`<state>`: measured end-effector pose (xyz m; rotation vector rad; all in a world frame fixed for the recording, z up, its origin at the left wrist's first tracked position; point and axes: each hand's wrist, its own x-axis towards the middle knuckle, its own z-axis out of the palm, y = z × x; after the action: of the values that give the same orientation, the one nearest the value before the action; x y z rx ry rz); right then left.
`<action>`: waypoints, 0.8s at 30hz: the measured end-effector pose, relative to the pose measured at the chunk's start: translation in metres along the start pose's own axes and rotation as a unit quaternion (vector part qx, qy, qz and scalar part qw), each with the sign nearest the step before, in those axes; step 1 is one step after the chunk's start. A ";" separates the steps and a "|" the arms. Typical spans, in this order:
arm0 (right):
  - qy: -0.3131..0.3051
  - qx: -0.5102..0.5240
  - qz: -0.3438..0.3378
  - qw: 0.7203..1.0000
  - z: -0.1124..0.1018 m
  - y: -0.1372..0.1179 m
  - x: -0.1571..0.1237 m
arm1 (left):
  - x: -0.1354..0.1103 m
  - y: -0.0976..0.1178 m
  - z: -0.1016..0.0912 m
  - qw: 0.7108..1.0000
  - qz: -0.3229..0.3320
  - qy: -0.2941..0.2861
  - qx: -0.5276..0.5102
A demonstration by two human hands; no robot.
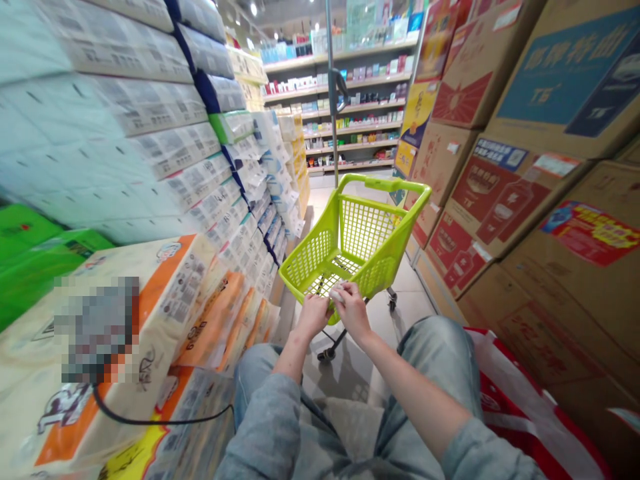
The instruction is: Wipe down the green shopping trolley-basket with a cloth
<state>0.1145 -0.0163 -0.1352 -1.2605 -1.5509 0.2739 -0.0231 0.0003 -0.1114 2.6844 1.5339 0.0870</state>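
Observation:
A lime-green plastic shopping cart (383, 277) with a perforated basket stands in front of my knees, its handle on the far side. My left hand (315, 315) is closed over the basket's near rim. Beside it, my right hand (354, 311) pinches a small crumpled white wipe or tissue (337, 293) at the same rim. Part of the wipe is hidden by the fingers. The inside of the basket shows its lattice floor and no goods.
Stacked tissue packs (170, 100) wall the left side; a pixelated device with a cable lies on a large pack (165, 300). Cardboard cartons (500, 193) rise on the right, with a red-and-white bag (520, 393) below. Behind the cart are a metal pole (331, 40) and stocked shelves (360, 83).

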 end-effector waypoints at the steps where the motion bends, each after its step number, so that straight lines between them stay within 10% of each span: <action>1: -0.012 0.001 -0.008 1.000 0.001 -0.002 -0.004 | 0.000 0.000 0.000 1.000 0.000 0.004 -0.001; 6: -0.012 -0.003 -0.011 1.000 -0.008 0.010 0.012 | -0.004 -0.002 -0.001 1.000 0.012 0.010 -0.015; 16: 0.181 -0.049 0.139 0.972 -0.066 0.084 0.116 | -0.007 -0.002 -0.003 0.999 0.016 0.000 -0.033; 24: 0.208 -0.004 0.176 0.962 -0.028 0.055 0.064 | -0.002 0.007 -0.004 1.000 0.018 -0.018 -0.018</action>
<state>0.1770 0.0471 -0.1265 -1.4893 -0.9688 0.2096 -0.0181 -0.0053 -0.1072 2.6712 1.4609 0.0662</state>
